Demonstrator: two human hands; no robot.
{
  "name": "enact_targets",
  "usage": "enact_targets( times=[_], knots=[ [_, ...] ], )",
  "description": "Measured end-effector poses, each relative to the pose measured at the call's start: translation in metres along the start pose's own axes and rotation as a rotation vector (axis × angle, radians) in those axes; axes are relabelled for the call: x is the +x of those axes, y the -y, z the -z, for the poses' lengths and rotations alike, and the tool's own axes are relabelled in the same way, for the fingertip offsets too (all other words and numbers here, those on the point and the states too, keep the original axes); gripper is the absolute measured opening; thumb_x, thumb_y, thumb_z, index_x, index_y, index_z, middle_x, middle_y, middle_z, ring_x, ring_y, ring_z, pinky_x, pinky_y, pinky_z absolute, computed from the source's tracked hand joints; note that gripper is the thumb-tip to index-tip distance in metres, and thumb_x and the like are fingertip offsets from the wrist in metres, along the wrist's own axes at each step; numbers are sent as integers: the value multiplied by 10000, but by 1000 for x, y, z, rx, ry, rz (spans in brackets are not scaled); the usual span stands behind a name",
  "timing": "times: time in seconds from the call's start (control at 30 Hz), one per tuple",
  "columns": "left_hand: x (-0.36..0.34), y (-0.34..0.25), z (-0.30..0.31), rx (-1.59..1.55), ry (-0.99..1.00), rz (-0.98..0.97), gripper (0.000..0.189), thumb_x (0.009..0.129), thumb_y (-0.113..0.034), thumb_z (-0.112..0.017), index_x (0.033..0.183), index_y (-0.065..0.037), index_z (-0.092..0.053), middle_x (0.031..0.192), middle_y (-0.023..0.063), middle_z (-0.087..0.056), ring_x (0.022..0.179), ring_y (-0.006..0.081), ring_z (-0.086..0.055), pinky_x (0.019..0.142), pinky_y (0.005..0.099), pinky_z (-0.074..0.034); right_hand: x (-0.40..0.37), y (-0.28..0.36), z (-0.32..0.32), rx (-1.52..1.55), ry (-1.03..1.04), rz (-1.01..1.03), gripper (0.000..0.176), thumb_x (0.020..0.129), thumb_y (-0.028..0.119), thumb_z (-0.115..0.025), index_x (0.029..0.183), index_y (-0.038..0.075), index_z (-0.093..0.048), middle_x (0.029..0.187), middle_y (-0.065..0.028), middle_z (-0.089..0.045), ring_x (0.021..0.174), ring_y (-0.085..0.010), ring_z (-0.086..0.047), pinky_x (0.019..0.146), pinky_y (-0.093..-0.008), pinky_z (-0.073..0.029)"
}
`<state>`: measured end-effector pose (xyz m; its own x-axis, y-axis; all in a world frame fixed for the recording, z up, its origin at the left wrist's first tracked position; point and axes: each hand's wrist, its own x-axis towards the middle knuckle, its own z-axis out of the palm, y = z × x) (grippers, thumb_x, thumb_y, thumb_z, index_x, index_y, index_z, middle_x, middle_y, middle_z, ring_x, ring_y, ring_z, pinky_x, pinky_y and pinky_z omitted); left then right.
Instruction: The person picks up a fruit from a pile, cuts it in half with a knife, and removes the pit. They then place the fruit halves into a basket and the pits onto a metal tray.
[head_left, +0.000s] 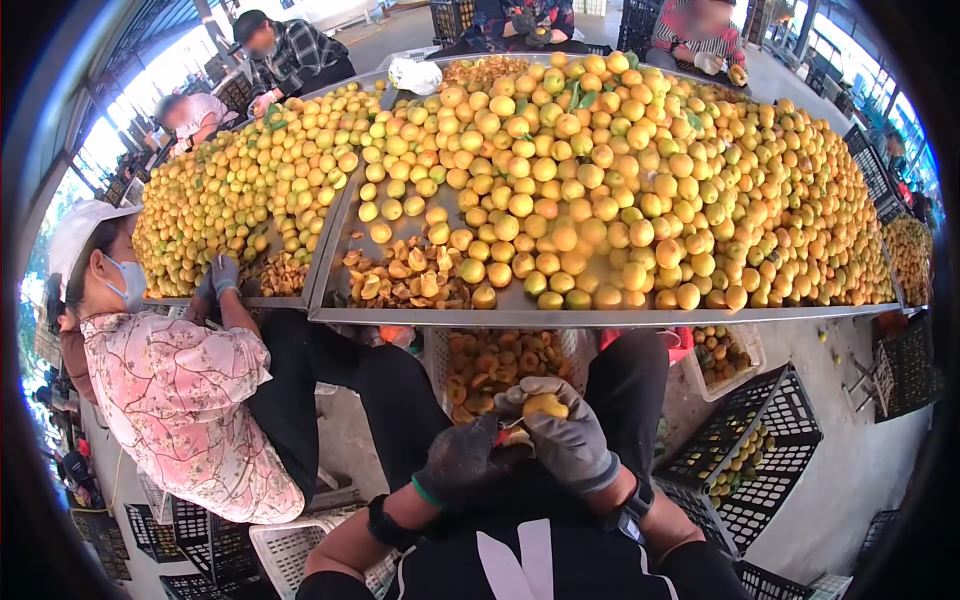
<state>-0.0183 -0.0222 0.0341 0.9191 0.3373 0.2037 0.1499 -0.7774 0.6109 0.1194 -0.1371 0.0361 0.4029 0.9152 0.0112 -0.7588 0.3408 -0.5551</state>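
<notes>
My right hand (572, 440), in a grey glove, is closed around a yellow-orange apricot (546, 405) above my lap. My left hand (462, 458), in a darker glove with a green cuff, is closed on a small red-handled knife (503, 436). The knife's thin tip points toward the fruit side; its exact contact is hidden by the fingers. Just beyond my hands, between my knees, a white crate (437, 365) holds cut apricot halves (500, 360).
A metal table (600, 316) carries a large heap of whole apricots (640, 190) and a pile of cut pieces (410, 275). A gloved co-worker (180, 390) sits close on my left. Others sit across the table. Black crates (750, 450) with fruit stand at my right.
</notes>
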Motion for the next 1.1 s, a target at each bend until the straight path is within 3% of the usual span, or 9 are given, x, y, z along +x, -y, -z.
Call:
enact_targets(
  times=[0.13, 0.23, 0.3, 0.5, 0.63, 0.7, 0.8, 1.0, 1.1],
  knots=[
    [-1, -10, -4, -317, 122, 184, 506, 804, -336, -712, 1137, 18, -568, 828, 180, -655, 708, 343, -652, 603, 432, -511, 1, 0, 4, -11, 27, -41, 329, 903, 7, -582, 1223, 33, -510, 1186, -92, -570, 1165, -222, -547, 1019, -361, -412],
    [-5, -9, 3, 26, 203, 218, 482, 797, -297, -716, 1124, 27, -575, 813, 176, -647, 692, 331, -647, 579, 424, -502, -2, 1, -1, -73, 19, -38, 322, 893, 12, -597, 1204, 35, -519, 1169, -85, -572, 1149, -210, -551, 1009, -357, -422],
    [-11, -1, -1, 225, 58, 26, 508, 763, -325, -703, 1142, -18, -561, 801, 146, -641, 719, 336, -646, 600, 447, -487, -2, 0, -3, -49, -15, -43, 303, 888, 23, -608, 1179, 40, -525, 1148, -84, -575, 1099, -209, -567, 996, -355, -431],
    [-2, 3, 2, 319, -53, -19, 533, 727, -357, -711, 1133, -38, -576, 701, 117, -589, 617, 305, -601, 535, 416, -453, 6, -15, -4, -61, -18, 173, 268, 909, 68, -600, 1165, 59, -520, 1125, -87, -572, 1021, -209, -587, 917, -342, -483],
    [-6, 8, -4, 275, -50, -89, 516, 758, -358, -698, 1123, -16, -572, 768, 148, -613, 677, 313, -624, 571, 415, -468, 3, -7, -9, -54, -38, 66, 272, 922, 112, -598, 1176, 62, -515, 1130, -83, -566, 1041, -213, -587, 886, -322, -491],
    [-5, -2, -1, 49, 266, 143, 466, 831, -356, -661, 1136, -15, -568, 891, 163, -642, 780, 319, -642, 628, 408, -496, 4, -8, -8, -60, -45, 108, 293, 926, 152, -602, 1191, 64, -514, 1138, -78, -562, 1068, -218, -584, 887, -308, -481],
    [8, -16, 15, -388, 419, 389, 392, 881, -301, -650, 1141, -18, -572, 1003, 150, -652, 892, 284, -648, 735, 376, -517, -2, 2, -1, -44, -24, -37, 330, 907, 151, -632, 1205, 68, -516, 1147, -73, -561, 1096, -217, -577, 925, -313, -457],
    [6, -17, 23, -929, 526, 463, 347, 850, -230, -703, 1101, -19, -588, 976, 101, -661, 915, 191, -613, 836, 323, -492, -4, 12, 0, 60, 50, -142, 385, 865, 104, -677, 1212, 62, -515, 1152, -74, -579, 1108, -210, -567, 967, -337, -428],
    [9, -17, 24, -861, 514, 420, 379, 860, -215, -689, 1174, -33, -581, 1052, 131, -662, 971, 228, -640, 858, 330, -490, -3, 9, 2, -2, 116, -73, 369, 869, 78, -665, 1205, 52, -516, 1155, -72, -582, 1103, -205, -565, 969, -342, -429]
  ],
)
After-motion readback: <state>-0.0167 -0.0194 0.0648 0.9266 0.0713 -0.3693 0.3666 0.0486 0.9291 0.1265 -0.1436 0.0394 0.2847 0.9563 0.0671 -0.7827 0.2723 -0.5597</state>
